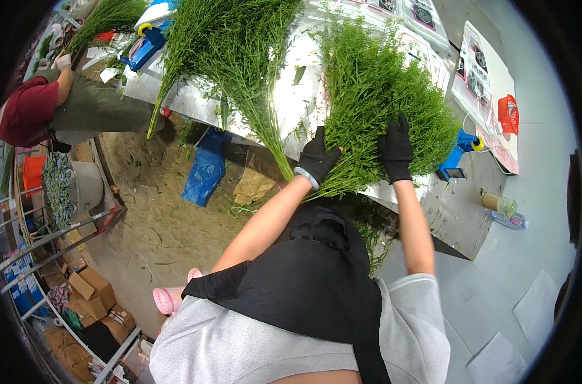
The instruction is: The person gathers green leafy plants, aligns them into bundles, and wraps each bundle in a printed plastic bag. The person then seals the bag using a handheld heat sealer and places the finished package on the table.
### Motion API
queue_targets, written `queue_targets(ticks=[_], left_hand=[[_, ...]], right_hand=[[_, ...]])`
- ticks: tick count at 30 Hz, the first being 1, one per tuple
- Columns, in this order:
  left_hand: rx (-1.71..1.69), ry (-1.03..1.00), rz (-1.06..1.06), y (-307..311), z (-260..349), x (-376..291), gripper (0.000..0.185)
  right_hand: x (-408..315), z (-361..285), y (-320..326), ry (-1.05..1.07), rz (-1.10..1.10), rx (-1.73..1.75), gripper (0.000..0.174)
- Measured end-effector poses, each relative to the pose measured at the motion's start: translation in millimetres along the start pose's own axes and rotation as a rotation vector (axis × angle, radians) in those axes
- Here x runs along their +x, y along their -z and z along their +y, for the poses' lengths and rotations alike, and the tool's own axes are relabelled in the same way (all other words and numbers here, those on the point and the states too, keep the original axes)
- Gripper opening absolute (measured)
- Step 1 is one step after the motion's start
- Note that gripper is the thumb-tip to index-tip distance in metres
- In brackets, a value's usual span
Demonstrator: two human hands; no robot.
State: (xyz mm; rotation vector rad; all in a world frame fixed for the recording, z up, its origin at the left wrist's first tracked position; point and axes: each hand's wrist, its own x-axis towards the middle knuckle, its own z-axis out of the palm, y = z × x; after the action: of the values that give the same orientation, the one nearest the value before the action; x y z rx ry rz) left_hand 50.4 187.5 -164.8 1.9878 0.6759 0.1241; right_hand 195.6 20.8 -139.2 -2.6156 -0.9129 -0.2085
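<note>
A broad bunch of green leafy stems [368, 96] lies on the metal table [195, 103] before me. My left hand [317, 158], in a black glove with bare fingertips and a pale band at the wrist, rests at the bunch's lower left, near its gathered stems. My right hand [396, 149], also black-gloved, lies on the foliage at the right with its fingers extended. Whether the left fingers close around any stems cannot be told. Left of my hands, more green bunches [238, 53] spread over the table, their stem ends past its near edge.
Blue tape dispensers [452, 156] [149, 48] stand right and upper left. A jar [500, 204] and plastic bottle [512, 221] are at the right. Another person [36, 110] works at the far left. A blue plastic sheet [204, 168] hangs below the table's edge.
</note>
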Motion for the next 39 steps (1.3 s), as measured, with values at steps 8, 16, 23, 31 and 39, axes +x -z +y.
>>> queue_targets(ticks=[8, 16, 23, 31, 39], left_hand=[[-0.060, 0.029, -0.031, -10, 0, -3, 0.078], [-0.011, 0.089, -0.063, -4, 0, -5, 0.095], [-0.032, 0.090, -0.064, -2, 10, -10, 0.088], [-0.146, 0.149, -0.024, -8, -7, -11, 0.095], [-0.259, 0.121, 0.094, -25, -34, -8, 0.072]], right_hand=[[21, 34, 39, 0.196, -0.079, -0.010, 0.041], [-5, 1, 37, -0.150, 0.186, 0.457, 0.012], [3, -44, -7, -0.133, -0.086, 0.153, 0.018], [22, -17, -7, -0.704, -0.203, 1.034, 0.015], [51, -9, -2, -0.433, -0.036, 0.441, 0.030]])
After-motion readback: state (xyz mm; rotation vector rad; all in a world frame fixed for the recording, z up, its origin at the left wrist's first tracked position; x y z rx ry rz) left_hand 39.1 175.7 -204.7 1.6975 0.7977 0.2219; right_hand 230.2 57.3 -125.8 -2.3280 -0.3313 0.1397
